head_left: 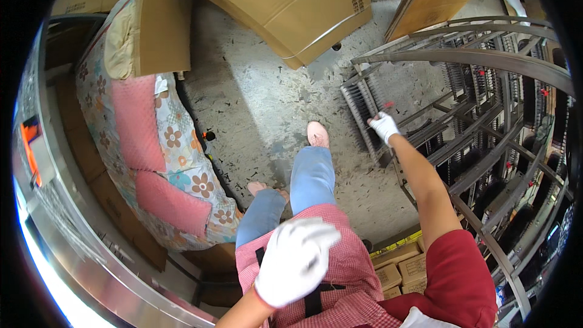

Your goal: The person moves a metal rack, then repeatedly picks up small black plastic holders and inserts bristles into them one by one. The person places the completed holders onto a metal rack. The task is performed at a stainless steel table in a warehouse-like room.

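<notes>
My right hand (384, 127), in a white glove with bare fingertips, reaches out to the right. Its fingers close on the edge of a dark tray with comb-like grey edges (362, 115), tilted at the near side of a metal rack (464, 56). A small red piece (388, 104) shows just above that hand. My left hand (297, 261), also white-gloved, hovers in front of my pink checked apron (340, 231). Motion blurs its fingers, and no object shows in it.
More toothed trays (486, 73) fill the rack. Large flat cartons (303, 6) stand ahead on the concrete floor (255, 91). At left, a flowered cloth (203, 185) with pink pads (138, 124) lies beside a metal edge (91, 255). Small boxes (413, 269) sit at lower right.
</notes>
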Demonstrator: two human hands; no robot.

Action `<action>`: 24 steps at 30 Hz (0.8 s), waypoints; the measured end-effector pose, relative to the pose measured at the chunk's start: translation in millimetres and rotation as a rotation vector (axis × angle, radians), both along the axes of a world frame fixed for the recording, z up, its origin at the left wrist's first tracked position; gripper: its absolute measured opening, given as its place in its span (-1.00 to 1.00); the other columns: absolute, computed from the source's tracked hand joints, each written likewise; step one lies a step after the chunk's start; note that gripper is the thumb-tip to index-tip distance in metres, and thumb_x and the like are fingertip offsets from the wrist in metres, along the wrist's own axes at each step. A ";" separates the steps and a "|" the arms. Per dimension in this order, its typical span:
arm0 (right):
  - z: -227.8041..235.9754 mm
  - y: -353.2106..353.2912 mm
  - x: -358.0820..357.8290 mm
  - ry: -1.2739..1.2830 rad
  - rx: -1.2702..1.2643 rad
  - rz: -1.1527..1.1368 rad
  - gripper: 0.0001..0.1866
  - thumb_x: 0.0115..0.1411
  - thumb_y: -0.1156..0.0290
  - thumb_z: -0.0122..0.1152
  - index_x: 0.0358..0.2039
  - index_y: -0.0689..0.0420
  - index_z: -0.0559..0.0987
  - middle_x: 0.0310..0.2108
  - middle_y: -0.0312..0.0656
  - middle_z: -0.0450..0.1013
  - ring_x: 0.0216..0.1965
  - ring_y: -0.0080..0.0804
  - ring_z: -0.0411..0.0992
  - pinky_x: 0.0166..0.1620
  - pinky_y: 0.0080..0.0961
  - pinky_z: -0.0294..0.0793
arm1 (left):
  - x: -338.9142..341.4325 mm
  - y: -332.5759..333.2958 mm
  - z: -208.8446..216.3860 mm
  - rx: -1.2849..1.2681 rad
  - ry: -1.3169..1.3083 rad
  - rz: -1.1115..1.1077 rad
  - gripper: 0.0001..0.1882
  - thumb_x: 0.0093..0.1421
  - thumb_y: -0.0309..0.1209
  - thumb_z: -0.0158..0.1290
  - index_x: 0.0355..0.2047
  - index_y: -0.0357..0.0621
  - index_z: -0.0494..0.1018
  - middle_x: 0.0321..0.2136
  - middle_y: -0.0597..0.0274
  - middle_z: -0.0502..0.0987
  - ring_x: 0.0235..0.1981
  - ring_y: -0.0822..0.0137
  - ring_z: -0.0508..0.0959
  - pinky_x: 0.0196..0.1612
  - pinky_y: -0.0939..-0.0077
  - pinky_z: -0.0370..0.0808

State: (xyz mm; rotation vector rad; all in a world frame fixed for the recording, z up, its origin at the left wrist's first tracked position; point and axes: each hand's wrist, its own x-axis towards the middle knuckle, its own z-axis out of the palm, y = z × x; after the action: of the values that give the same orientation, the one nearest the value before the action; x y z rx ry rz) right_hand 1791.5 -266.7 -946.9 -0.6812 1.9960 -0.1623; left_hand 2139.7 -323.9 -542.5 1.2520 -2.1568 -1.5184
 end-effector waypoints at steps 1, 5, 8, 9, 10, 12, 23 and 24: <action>13.0 11.3 16.2 -0.078 -0.098 -0.041 -0.74 0.08 0.33 0.37 -0.40 0.21 0.49 -0.46 -0.21 0.46 -0.40 -0.43 0.33 -0.25 -0.41 0.39 | 4.6 7.8 0.7 0.050 0.020 0.073 -0.68 0.09 -0.60 0.08 -0.11 -0.11 0.51 -0.14 0.17 0.56 -0.04 0.08 0.53 0.04 0.22 0.44; 165.8 -4.1 102.1 -0.384 -0.133 0.013 -0.85 0.08 0.46 0.28 -0.45 0.18 0.45 -0.50 -0.32 0.39 -0.39 -0.56 0.30 -0.26 -0.50 0.37 | 25.4 61.9 9.7 0.492 0.191 0.601 -0.67 0.22 -0.56 0.05 0.01 -0.24 0.46 0.04 0.02 0.48 0.09 0.11 0.47 0.19 0.33 0.38; 315.8 -8.4 168.3 -0.357 -0.425 0.248 -0.76 0.07 0.40 0.39 -0.51 0.17 0.45 -0.60 -0.30 0.36 -0.49 -0.60 0.32 -0.43 -0.55 0.38 | 25.0 69.4 39.8 0.500 0.394 0.835 -0.68 0.28 -0.58 0.00 0.05 -0.30 0.44 0.15 0.05 0.40 0.19 0.19 0.40 0.27 0.38 0.31; 355.9 -2.5 189.8 -0.343 -0.447 0.275 -0.71 0.06 0.33 0.43 -0.51 0.17 0.46 -0.61 -0.25 0.35 -0.51 -0.57 0.32 -0.43 -0.51 0.37 | 23.8 73.9 47.3 0.353 0.439 0.818 -0.55 0.37 -0.59 -0.21 0.27 -0.33 0.18 0.21 0.05 0.36 0.21 0.31 0.38 0.28 0.49 0.26; 376.9 8.9 207.1 -0.422 -0.512 0.265 -0.68 0.05 0.28 0.45 -0.51 0.19 0.47 -0.61 -0.20 0.35 -0.53 -0.53 0.32 -0.44 -0.47 0.36 | 17.8 67.3 68.1 0.509 0.726 1.062 -0.54 0.38 -0.56 -0.21 0.28 -0.32 0.18 0.20 0.02 0.37 0.23 0.34 0.36 0.30 0.52 0.23; 447.2 9.2 234.9 -0.477 -0.475 0.430 -0.73 0.07 0.26 0.43 -0.43 0.18 0.55 -0.58 -0.17 0.40 -0.55 -0.39 0.37 -0.43 -0.44 0.39 | 48.8 64.7 98.4 0.124 0.276 0.708 -0.59 0.38 -0.52 -0.19 0.22 -0.32 0.25 0.19 0.02 0.40 0.17 0.38 0.42 0.19 0.52 0.35; 667.4 -26.7 373.2 -1.561 -0.430 0.935 0.11 0.13 -0.44 0.05 0.34 0.31 0.14 0.30 -0.09 0.22 0.31 -0.22 0.20 0.34 -0.22 0.12 | 117.0 221.3 283.6 -0.882 -0.082 1.514 -0.80 0.21 -0.61 0.11 -0.19 -0.37 0.35 -0.36 0.05 0.59 -0.35 0.29 0.60 -0.28 0.50 0.53; 676.9 -13.0 402.1 -1.592 -0.442 0.736 -0.05 0.23 -0.38 -0.05 0.25 0.29 0.29 0.19 -0.12 0.36 0.20 -0.29 0.34 0.24 -0.27 0.28 | 129.4 232.0 284.5 -0.906 -0.197 1.562 -0.85 0.21 -0.62 0.12 -0.25 -0.37 0.37 -0.37 0.05 0.60 -0.43 0.33 0.59 -0.38 0.53 0.52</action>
State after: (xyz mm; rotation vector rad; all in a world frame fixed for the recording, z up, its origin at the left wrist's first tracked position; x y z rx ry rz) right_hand 2193.6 -279.7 -270.0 -1.0238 0.1395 -0.4997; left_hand 2269.1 -91.9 -258.1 1.8207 -0.8986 0.1969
